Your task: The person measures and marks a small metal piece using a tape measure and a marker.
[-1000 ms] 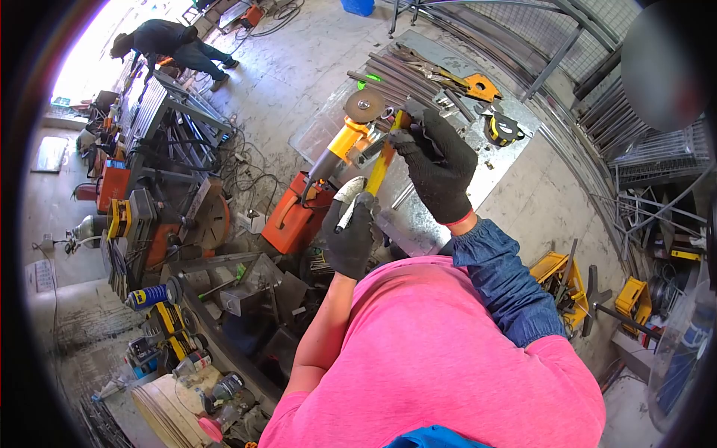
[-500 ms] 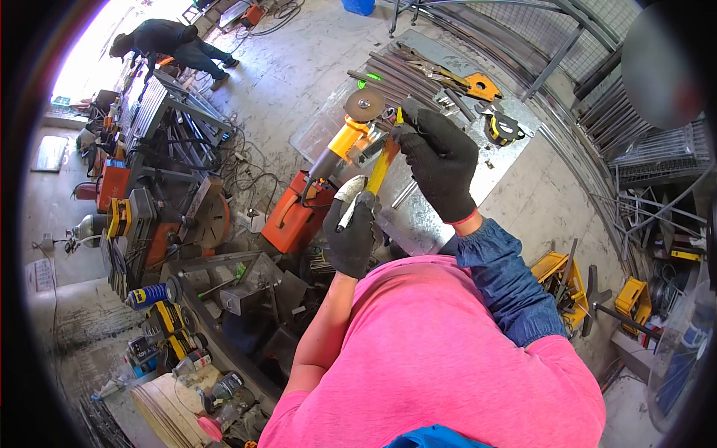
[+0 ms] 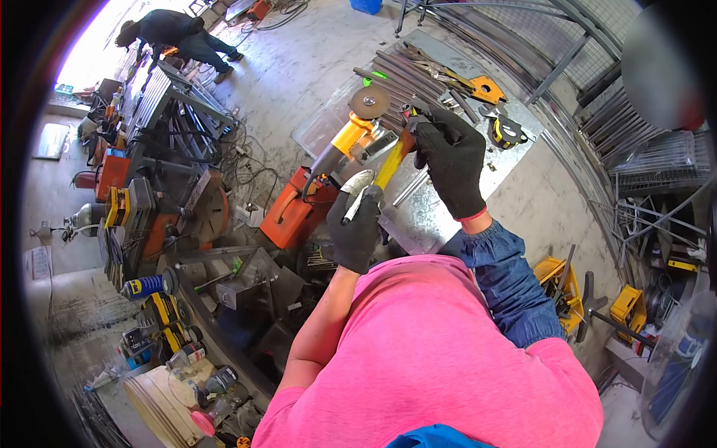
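Observation:
My left hand (image 3: 354,228), in a dark glove with white at the fingertips, is closed on the lower end of a narrow yellow strip (image 3: 389,166). A slim white pen-like stick (image 3: 353,208) also sticks out of its fingers. My right hand (image 3: 453,157), in a black glove, pinches the strip's upper, brownish end. The strip slants up between both hands over a metal sheet (image 3: 418,230). Just left of it stands an orange angle grinder (image 3: 349,137) with a round brown disc (image 3: 370,101). To the right of my right hand lies a black-and-yellow tape measure (image 3: 506,131).
Metal bars (image 3: 407,78) and a yellow-orange tool (image 3: 487,89) lie on the sheet's far part. An orange-red box (image 3: 297,213) stands left of my hands. Farther left, a person (image 3: 179,37) bends over a metal frame (image 3: 160,104). A spray can (image 3: 146,287) is at lower left.
The view has shifted slightly. My right hand has moved a little to the right and down, and both hands keep their hold on the yellow strip.

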Demonstrator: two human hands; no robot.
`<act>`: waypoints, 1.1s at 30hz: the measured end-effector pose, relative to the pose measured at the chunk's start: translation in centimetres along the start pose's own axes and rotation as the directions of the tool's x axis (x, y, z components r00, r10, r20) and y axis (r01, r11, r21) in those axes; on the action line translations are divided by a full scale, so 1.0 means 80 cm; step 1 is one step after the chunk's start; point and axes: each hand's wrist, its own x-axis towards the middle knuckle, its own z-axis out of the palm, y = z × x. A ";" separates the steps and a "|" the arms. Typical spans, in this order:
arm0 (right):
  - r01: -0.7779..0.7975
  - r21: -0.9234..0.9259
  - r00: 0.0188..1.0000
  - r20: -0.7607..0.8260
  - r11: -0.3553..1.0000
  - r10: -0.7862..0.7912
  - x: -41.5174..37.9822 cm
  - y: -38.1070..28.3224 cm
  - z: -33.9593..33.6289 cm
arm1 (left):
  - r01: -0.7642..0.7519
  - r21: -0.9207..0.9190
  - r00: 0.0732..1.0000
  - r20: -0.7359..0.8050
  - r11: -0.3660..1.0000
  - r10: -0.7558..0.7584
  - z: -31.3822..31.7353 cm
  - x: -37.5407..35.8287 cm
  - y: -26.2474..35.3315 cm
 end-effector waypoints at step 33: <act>0.016 0.049 1.000 -0.006 0.999 -0.016 0.003 0.008 0.000 | -0.048 0.000 0.999 0.003 0.999 0.048 -0.002 0.005 0.004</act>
